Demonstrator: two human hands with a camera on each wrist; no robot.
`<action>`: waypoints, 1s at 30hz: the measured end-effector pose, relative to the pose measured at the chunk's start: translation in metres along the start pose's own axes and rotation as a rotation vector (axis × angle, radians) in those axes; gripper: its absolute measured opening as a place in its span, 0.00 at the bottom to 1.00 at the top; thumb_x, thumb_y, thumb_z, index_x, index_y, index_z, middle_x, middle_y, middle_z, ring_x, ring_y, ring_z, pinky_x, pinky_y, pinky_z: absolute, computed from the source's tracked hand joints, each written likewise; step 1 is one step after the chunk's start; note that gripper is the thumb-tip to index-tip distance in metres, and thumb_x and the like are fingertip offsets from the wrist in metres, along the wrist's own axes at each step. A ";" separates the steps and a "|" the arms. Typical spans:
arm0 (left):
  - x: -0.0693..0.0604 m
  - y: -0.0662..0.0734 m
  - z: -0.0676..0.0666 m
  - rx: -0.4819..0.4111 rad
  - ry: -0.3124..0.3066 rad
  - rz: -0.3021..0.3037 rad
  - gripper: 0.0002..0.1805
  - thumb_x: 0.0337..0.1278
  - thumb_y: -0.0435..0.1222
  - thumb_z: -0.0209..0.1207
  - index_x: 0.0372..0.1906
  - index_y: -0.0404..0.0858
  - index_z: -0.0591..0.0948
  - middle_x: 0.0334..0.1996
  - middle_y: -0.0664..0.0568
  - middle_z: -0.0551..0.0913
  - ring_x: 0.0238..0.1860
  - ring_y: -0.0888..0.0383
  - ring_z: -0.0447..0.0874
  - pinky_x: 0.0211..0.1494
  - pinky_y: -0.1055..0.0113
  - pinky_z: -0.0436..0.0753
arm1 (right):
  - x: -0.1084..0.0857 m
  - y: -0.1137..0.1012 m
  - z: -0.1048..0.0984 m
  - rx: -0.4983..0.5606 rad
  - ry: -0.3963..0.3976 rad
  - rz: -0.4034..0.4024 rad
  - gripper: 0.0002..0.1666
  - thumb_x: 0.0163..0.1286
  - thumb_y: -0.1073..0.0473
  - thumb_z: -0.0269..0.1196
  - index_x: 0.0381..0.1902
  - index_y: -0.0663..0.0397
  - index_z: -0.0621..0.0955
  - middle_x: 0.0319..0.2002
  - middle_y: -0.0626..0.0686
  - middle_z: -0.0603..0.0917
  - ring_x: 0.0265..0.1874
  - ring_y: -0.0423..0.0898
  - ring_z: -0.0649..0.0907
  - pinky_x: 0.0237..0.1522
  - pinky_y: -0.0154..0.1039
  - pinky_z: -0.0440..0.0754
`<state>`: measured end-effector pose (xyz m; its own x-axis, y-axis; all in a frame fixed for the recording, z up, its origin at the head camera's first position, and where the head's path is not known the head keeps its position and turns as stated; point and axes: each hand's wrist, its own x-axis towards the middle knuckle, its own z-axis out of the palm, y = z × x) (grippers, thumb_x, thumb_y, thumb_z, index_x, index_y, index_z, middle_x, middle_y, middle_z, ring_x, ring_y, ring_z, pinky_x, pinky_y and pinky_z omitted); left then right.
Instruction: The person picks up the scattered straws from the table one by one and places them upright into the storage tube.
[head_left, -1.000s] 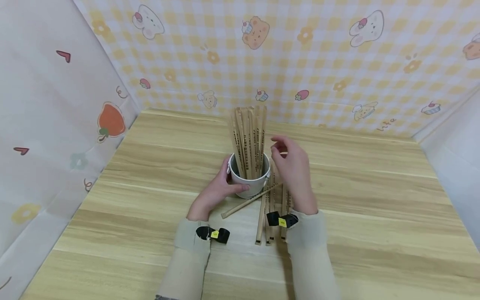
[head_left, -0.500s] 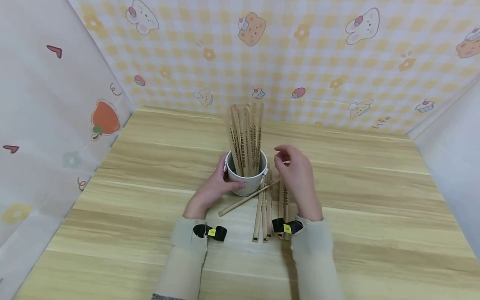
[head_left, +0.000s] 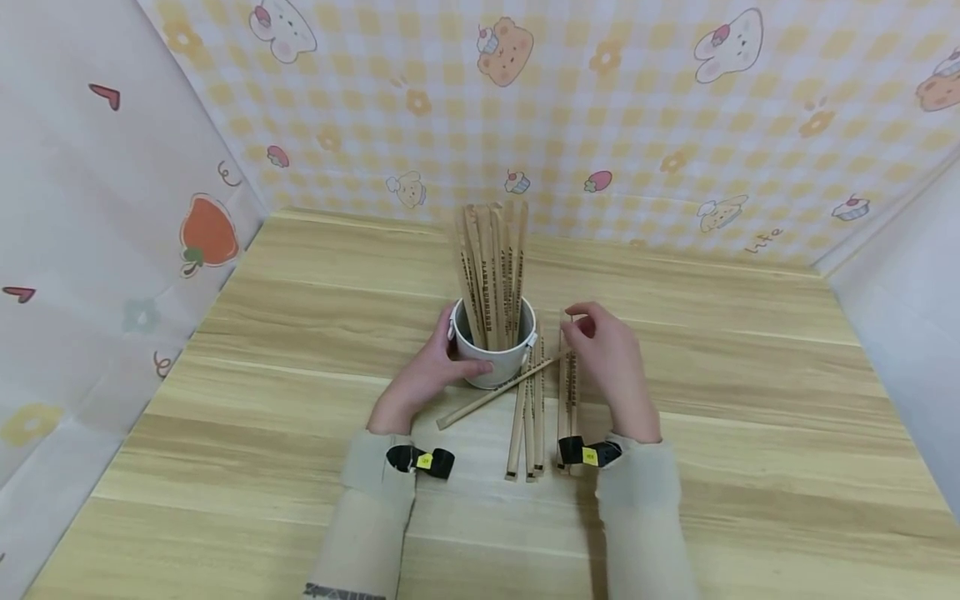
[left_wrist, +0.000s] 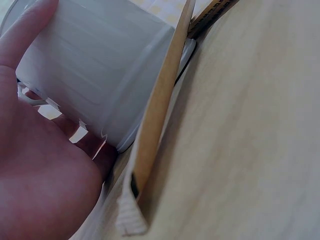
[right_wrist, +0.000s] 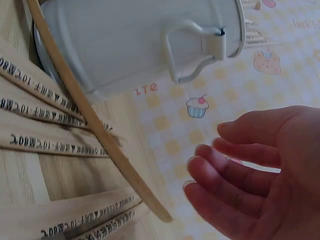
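A white metal bucket [head_left: 504,368] holds several upright paper-wrapped straws [head_left: 491,275]. My left hand [head_left: 420,379] grips it from the left, thumb across the front wall. In the left wrist view, the fingers curve round the bucket's [left_wrist: 100,60] far side. My right hand [head_left: 611,358] hovers over the loose wrapped straws [head_left: 567,400] right of the bucket. The right wrist view shows this hand [right_wrist: 250,170] with relaxed, slightly bent fingers and nothing between them. One wrapped straw [head_left: 480,404] lies slanted before the bucket, across the upper part of other straws [head_left: 527,433].
The wood-patterned table [head_left: 285,333] extends around the bucket. A yellow checked backdrop [head_left: 630,117] rises behind it, with a white patterned sheet [head_left: 90,208] on the left. Each wrist carries a black camera strap.
My right hand has moved rightward and nearer, away from the bucket, to over the right-hand straws. The left hand keeps its grip on the bucket. The head view has shifted slightly.
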<state>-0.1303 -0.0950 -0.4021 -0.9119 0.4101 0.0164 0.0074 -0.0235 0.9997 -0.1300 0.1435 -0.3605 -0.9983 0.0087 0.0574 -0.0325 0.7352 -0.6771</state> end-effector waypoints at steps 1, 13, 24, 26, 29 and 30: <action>0.000 0.001 0.000 0.005 0.000 0.000 0.51 0.37 0.31 0.67 0.66 0.51 0.49 0.62 0.47 0.58 0.61 0.48 0.58 0.63 0.55 0.58 | 0.000 0.002 0.000 -0.006 -0.011 0.016 0.18 0.64 0.51 0.54 0.49 0.51 0.76 0.34 0.51 0.79 0.30 0.47 0.77 0.31 0.41 0.74; 0.001 0.000 -0.001 0.003 0.010 -0.027 0.52 0.36 0.31 0.68 0.66 0.52 0.49 0.62 0.49 0.58 0.61 0.50 0.58 0.63 0.58 0.58 | 0.003 0.024 -0.001 -0.036 -0.118 0.151 0.19 0.65 0.51 0.52 0.49 0.54 0.75 0.30 0.52 0.81 0.22 0.45 0.79 0.25 0.38 0.74; -0.001 0.003 0.001 0.006 0.009 -0.025 0.53 0.36 0.30 0.67 0.67 0.50 0.48 0.62 0.47 0.57 0.61 0.49 0.58 0.63 0.56 0.58 | 0.007 0.035 0.013 0.052 -0.175 0.241 0.20 0.65 0.51 0.53 0.50 0.57 0.73 0.32 0.56 0.81 0.24 0.47 0.81 0.24 0.37 0.80; -0.001 0.003 0.000 0.003 0.007 -0.022 0.52 0.36 0.31 0.67 0.67 0.50 0.48 0.62 0.47 0.57 0.61 0.49 0.58 0.63 0.56 0.58 | 0.008 0.036 0.016 0.070 -0.173 0.252 0.20 0.65 0.51 0.53 0.49 0.57 0.73 0.32 0.56 0.81 0.24 0.46 0.81 0.24 0.37 0.81; 0.001 -0.002 -0.001 -0.001 0.010 -0.023 0.52 0.36 0.31 0.68 0.66 0.53 0.49 0.62 0.49 0.58 0.61 0.50 0.58 0.63 0.57 0.59 | 0.010 0.036 0.019 0.101 -0.168 0.260 0.19 0.64 0.52 0.54 0.48 0.57 0.74 0.31 0.56 0.81 0.23 0.46 0.81 0.24 0.37 0.80; 0.002 -0.005 -0.002 0.002 0.012 -0.025 0.52 0.35 0.32 0.69 0.66 0.54 0.49 0.61 0.50 0.58 0.61 0.50 0.59 0.63 0.57 0.59 | 0.010 0.036 0.020 0.108 -0.166 0.260 0.18 0.64 0.52 0.54 0.47 0.57 0.74 0.30 0.56 0.82 0.23 0.46 0.81 0.23 0.37 0.80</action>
<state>-0.1326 -0.0955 -0.4069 -0.9167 0.3995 -0.0088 -0.0148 -0.0118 0.9998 -0.1420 0.1567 -0.3992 -0.9677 0.0697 -0.2422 0.2287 0.6468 -0.7276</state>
